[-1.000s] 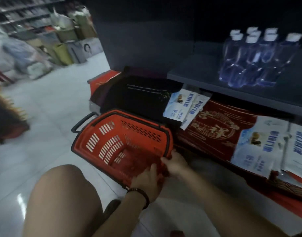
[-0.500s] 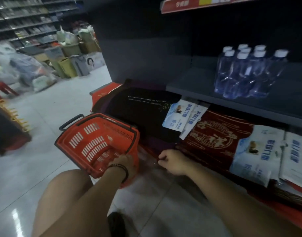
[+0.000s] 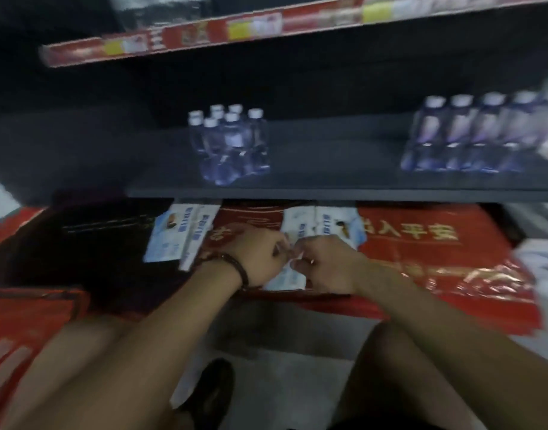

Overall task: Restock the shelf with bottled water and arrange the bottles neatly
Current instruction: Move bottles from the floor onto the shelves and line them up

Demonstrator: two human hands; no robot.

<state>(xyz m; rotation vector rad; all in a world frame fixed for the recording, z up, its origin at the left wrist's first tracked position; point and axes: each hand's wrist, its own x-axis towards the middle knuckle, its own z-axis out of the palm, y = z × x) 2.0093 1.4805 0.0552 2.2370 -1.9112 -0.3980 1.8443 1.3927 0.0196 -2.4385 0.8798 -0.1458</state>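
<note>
The left hand (image 3: 257,259) and the right hand (image 3: 325,265) meet at the centre, the fingers of both curled and pinching a white-and-blue packet (image 3: 286,279) that lies on red mats (image 3: 421,243) under the shelf (image 3: 328,169); blur hides the finer grip. On the shelf a cluster of water bottles (image 3: 231,147) stands upright at 12 o'clock from the hands; a row of bottles (image 3: 471,138) stands at 2 o'clock, well apart from it; a red basket (image 3: 27,330) sits at 8 o'clock.

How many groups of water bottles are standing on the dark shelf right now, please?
2: one tight cluster left of centre, one row at the right end; more may continue past the blurred right edge.
</note>
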